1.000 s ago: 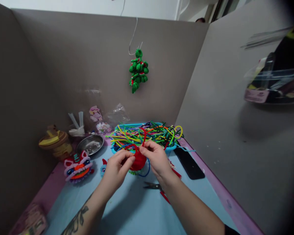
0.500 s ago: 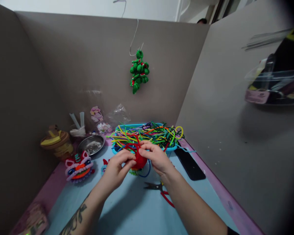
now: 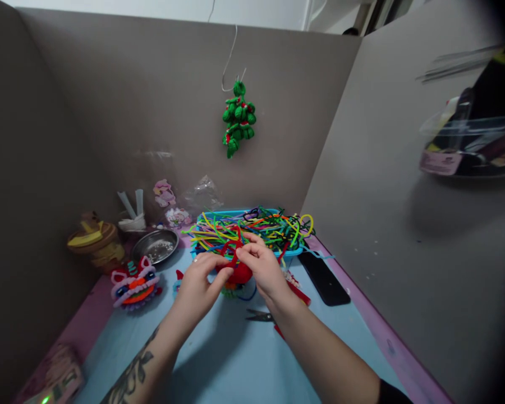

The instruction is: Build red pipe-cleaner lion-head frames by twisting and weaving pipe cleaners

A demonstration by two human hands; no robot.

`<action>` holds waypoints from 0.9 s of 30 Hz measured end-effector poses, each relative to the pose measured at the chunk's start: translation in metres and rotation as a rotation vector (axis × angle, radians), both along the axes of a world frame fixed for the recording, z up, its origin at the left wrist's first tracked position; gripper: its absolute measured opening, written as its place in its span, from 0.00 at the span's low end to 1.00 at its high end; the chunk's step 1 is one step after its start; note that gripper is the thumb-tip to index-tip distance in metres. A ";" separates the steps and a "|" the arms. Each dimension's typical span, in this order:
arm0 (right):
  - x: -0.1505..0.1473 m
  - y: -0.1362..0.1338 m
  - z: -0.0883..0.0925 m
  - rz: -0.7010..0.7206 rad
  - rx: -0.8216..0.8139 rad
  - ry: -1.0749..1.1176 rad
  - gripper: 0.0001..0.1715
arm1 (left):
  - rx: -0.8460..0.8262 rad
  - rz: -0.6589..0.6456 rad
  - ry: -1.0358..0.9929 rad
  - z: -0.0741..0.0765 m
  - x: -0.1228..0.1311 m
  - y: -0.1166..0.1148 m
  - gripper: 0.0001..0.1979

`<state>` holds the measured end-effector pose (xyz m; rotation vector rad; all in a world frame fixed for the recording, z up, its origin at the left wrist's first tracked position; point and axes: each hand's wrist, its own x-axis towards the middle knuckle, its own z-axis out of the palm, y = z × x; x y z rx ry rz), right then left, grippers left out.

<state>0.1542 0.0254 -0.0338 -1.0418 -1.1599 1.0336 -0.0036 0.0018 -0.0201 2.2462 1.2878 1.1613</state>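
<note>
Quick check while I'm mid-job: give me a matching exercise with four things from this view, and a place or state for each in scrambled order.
Things
1. Red fuzzy piece
2. Scissors
3. Metal dish
4. Green ornament

Places or states
A. Hanging from a wire
B. At the left hand and the right hand
C. Holding small white bits
D. Partly hidden behind the right forearm

Right pairs: 1-B, 2-D, 3-C, 4-A
</note>
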 end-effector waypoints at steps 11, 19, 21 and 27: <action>-0.007 -0.005 -0.001 -0.045 0.096 -0.022 0.11 | 0.033 0.019 -0.010 0.000 -0.003 0.000 0.06; -0.013 -0.017 -0.001 -0.038 0.155 -0.131 0.11 | 0.044 0.063 -0.136 0.002 -0.001 -0.006 0.07; -0.013 -0.016 -0.002 -0.018 0.145 -0.153 0.11 | 0.006 0.081 -0.140 0.005 -0.003 -0.006 0.08; -0.001 -0.013 0.008 -0.197 0.284 -0.286 0.10 | -0.094 0.158 -0.110 0.014 -0.009 -0.004 0.11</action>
